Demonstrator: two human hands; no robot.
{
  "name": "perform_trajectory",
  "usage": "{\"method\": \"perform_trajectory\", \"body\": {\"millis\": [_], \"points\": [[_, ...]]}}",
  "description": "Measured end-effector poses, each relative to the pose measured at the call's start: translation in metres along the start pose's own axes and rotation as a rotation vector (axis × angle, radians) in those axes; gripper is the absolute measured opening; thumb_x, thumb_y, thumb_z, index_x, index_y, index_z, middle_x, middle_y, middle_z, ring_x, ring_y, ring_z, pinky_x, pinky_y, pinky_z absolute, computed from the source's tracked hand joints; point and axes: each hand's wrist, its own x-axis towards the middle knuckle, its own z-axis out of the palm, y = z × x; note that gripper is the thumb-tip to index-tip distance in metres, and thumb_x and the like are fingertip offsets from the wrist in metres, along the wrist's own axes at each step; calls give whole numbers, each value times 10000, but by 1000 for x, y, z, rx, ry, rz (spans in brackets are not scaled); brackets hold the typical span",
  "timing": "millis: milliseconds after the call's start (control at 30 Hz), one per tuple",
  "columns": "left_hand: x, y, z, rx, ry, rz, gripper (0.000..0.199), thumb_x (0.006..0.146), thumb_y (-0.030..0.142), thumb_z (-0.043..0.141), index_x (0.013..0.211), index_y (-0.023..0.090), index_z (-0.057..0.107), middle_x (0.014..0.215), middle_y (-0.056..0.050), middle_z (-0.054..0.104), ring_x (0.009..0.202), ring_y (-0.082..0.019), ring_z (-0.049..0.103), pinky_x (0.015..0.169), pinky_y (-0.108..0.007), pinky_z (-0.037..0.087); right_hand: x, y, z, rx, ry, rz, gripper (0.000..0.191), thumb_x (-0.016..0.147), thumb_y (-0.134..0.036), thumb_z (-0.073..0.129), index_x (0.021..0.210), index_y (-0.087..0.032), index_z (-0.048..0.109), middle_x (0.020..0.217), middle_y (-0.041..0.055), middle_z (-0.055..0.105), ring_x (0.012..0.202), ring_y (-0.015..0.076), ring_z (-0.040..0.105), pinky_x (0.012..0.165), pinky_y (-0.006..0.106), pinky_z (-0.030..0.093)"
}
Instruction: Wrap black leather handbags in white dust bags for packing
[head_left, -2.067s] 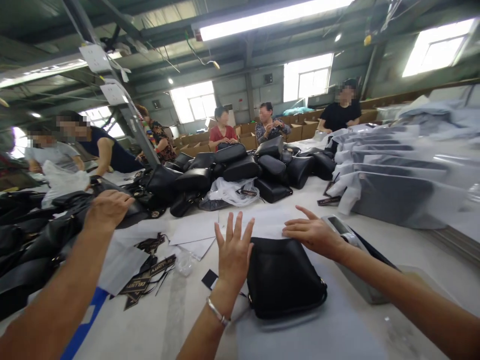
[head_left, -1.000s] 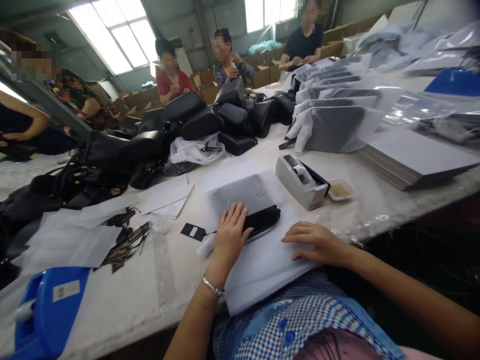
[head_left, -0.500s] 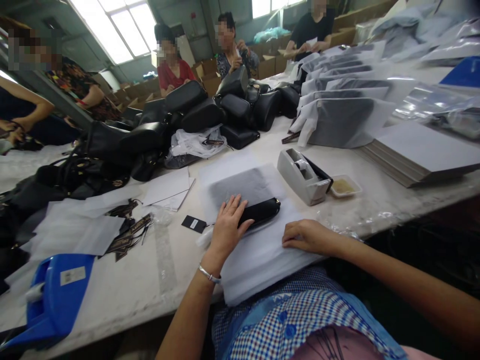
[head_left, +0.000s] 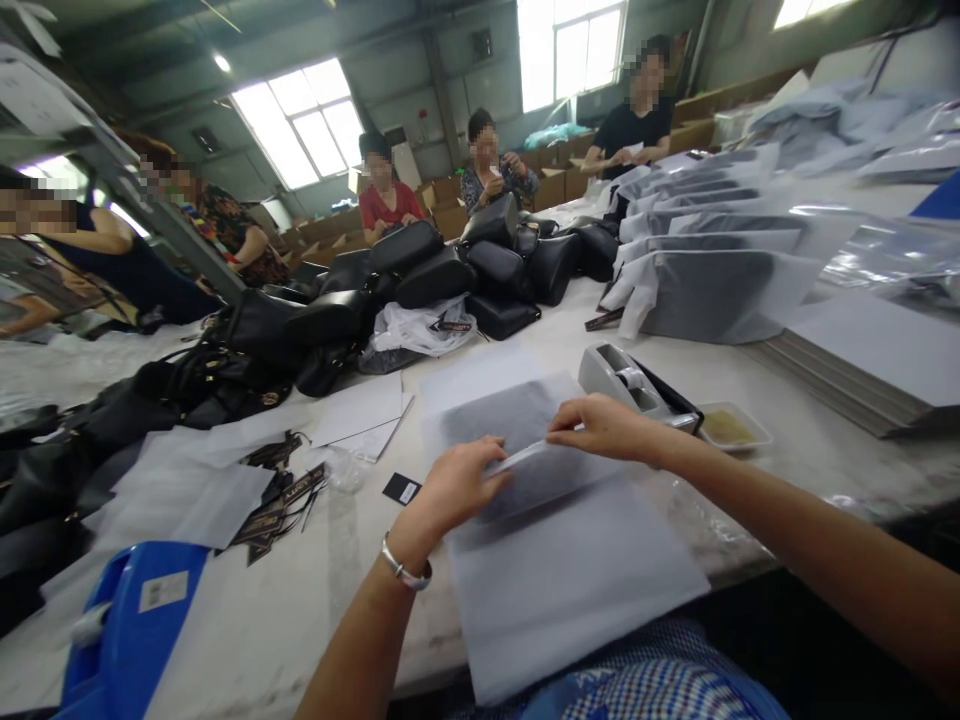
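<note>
A dark bag (head_left: 525, 485) lies under thin white tissue paper (head_left: 570, 580) on the table in front of me. My left hand (head_left: 461, 485), with a bracelet at the wrist, presses on the paper's folded edge at the bag's left, thumb and fingers around it. On the right, my right hand (head_left: 589, 428) pinches the same edge of the paper over the bag. A black tag (head_left: 402, 489) lies just left of my left hand. The grey tape dispenser (head_left: 619, 380) stands behind my right hand, partly hidden by it.
Black bags (head_left: 495, 262) are heaped across the table. Wrapped bags (head_left: 705, 295) stand in a row at the back right, beside stacked boards (head_left: 862, 370). A blue dispenser (head_left: 139, 630) is at the near left, a small tray (head_left: 731, 428) at right. Several people are beyond.
My right hand has lifted the near part of the paper up over the black bag. My left hand has moved from lying flat on the bag to the paper's edge. The view has tilted up.
</note>
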Motion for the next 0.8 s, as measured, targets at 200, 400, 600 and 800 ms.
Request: {"method": "perform_trajectory", "body": {"millis": [200,400,600,800], "points": [[7,-5,15,30,89,-8,121,930,206,585,958,246,696,1215,-16,706,1101,-191,673,944,-283,520,-6,-18,23,-206,175,-230,468,861,-489,668,1252,-238,617,1234,90,670,1119,277,613,1027,450,425],[9,-11,21,133,129,-25,111,933,203,587,1002,237,667,1000,-23,757,900,-199,726,775,-266,548,13,-2,49,-233,169,-284,102,908,-187,603,988,-209,662,1059,64,723,984,218,654,947,379,459],[15,-20,28,211,187,-66,147,970,241,533,1049,239,657,875,-25,759,792,-193,729,673,-250,527,19,13,55,-185,223,-174,122,940,-322,595,928,-213,648,925,49,713,899,210,653,856,338,482],[23,-25,29,233,240,-78,418,942,210,584,1351,256,513,975,-22,761,862,-200,728,756,-305,570,23,15,57,-151,250,-72,153,947,-362,571,916,-230,642,919,39,696,882,198,647,795,305,499]]}}
